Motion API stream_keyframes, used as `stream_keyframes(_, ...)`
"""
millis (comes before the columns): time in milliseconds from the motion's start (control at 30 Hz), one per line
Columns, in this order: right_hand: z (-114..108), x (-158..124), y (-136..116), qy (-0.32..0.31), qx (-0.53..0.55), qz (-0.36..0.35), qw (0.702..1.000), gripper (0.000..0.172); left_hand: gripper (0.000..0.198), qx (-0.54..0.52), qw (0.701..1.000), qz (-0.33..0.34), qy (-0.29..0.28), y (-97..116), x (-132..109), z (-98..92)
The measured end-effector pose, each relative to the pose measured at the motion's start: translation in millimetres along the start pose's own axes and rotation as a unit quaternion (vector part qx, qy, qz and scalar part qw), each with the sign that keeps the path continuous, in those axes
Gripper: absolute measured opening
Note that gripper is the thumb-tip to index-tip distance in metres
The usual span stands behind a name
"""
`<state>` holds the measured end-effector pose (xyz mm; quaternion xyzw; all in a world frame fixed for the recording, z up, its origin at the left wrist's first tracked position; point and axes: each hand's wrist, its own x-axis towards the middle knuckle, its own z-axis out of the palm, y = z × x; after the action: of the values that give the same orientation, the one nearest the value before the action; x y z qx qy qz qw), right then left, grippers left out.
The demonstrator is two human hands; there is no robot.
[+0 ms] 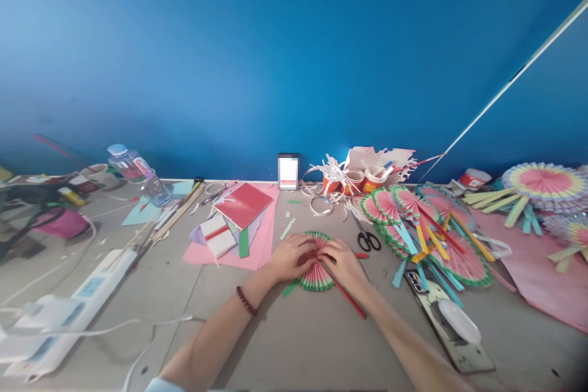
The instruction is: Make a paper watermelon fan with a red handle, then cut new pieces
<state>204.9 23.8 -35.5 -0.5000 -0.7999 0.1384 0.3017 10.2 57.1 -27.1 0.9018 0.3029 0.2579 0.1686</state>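
Pink pleated paper (317, 278), round and green-rimmed, is lying at lower centre. Left hand (292, 257) and right hand (342, 261) are pinching its middle.

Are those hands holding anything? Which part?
The left hand and right hand touch the pleated paper fan near its middle; whether they pinch it, I can't tell.

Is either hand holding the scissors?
No, the scissors lie on the table, while the left hand and right hand touch the fan between them.

A blue wall (285, 55) stands beyond the fingers (303, 241), palest to their far left; a grey surface (285, 346) spreads beneath them.
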Motion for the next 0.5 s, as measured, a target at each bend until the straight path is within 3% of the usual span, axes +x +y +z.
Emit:
stream_keyframes(167,-9.1,-0.1,9.7,-0.017,0.012,0.023,1.0,0.015,0.028,0.008,1.0,-0.011,-0.002,-2.1,-0.8,-1.4)
stream_keyframes(300,-10.2,0.0,14.3,0.007,0.024,0.031,0.999,0.015,0.033,0.022,1.0,0.0,-0.005,-1.2,-0.8,-3.7)
stream_keyframes(500,-6.4,-2.7,14.1,0.039,-0.003,0.048,0.998,0.019,0.077,0.038,0.998,0.033,-0.04,9.0,0.1,-6.1)
